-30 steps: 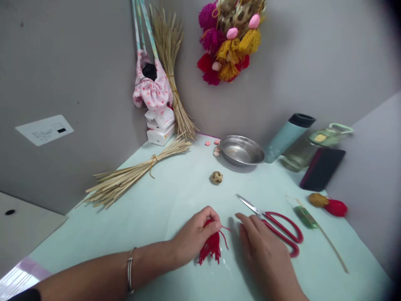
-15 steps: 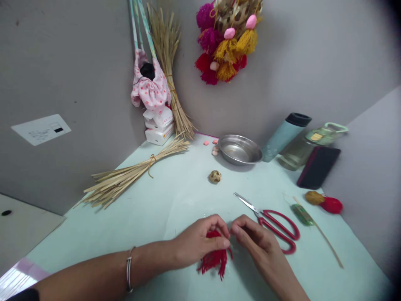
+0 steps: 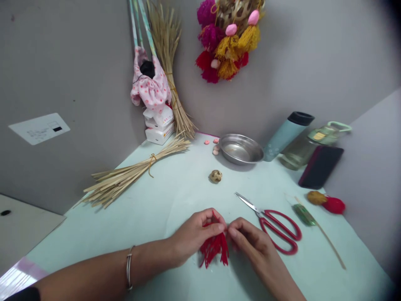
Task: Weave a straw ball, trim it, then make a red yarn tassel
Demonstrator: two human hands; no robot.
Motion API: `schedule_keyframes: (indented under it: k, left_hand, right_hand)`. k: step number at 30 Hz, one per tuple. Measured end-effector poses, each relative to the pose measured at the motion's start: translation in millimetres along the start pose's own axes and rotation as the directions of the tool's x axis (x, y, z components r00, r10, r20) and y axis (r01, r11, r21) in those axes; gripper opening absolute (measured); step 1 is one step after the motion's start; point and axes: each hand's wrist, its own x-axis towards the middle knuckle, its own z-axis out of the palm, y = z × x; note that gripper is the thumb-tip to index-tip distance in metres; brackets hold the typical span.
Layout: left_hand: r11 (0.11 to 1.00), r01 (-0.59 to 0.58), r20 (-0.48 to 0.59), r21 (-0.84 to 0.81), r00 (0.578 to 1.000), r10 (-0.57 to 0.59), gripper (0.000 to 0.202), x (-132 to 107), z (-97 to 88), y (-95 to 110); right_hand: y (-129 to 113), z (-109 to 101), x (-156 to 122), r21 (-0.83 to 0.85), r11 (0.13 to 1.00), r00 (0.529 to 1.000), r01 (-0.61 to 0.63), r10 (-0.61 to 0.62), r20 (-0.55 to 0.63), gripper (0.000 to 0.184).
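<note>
A red yarn tassel [image 3: 214,250] hangs below my left hand [image 3: 197,234], whose thumb and fingers pinch it near the top; its loose strands spread downward. Close beside it, my right hand [image 3: 250,240] has thumb and forefinger pressed together at the tassel's upper right. A bit of red seems to run between the two sets of fingertips, perhaps a strand of yarn, too small to make out fully. Just right of my right hand lie red-handled scissors [image 3: 277,228], blades pointing to the back left. A small woven ball [image 3: 215,176] rests farther back.
A metal bowl [image 3: 241,149] stands at the back near small pink beads [image 3: 206,142]. Bound straw strips [image 3: 134,173] lie left. A tumbler [image 3: 288,136], a bottle [image 3: 300,146], a phone [image 3: 321,167] and yarn bundles [image 3: 333,205] line the right. Finished tassels [image 3: 230,46] hang on the wall.
My left hand has risen slightly with the tassel, whose strands now hang more in view. My right fingertips have come a little closer to the left ones.
</note>
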Motion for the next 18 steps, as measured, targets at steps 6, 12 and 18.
schedule_keyframes:
  k: [6,12,18]
  left_hand:
    - [1.000,0.004,-0.014,0.011,1.000,-0.004,0.024,-0.6,0.4,0.0]
    - [1.000,0.013,0.009,0.018,1.000,-0.013,0.025,1.1,0.6,-3.4]
    - [0.997,0.070,0.014,-0.041,0.998,-0.069,0.019,1.4,1.3,-1.9]
  right_hand:
    - [2.2,2.0,-1.2,0.136,0.990,0.991,-0.036,0.053,-0.121,0.033]
    - [2.5,4.2,-1.2,0.109,0.993,0.995,-0.036,0.046,-0.094,0.027]
    - [8.5,5.8,-0.5,0.083,0.997,0.999,-0.005,0.008,-0.043,0.021]
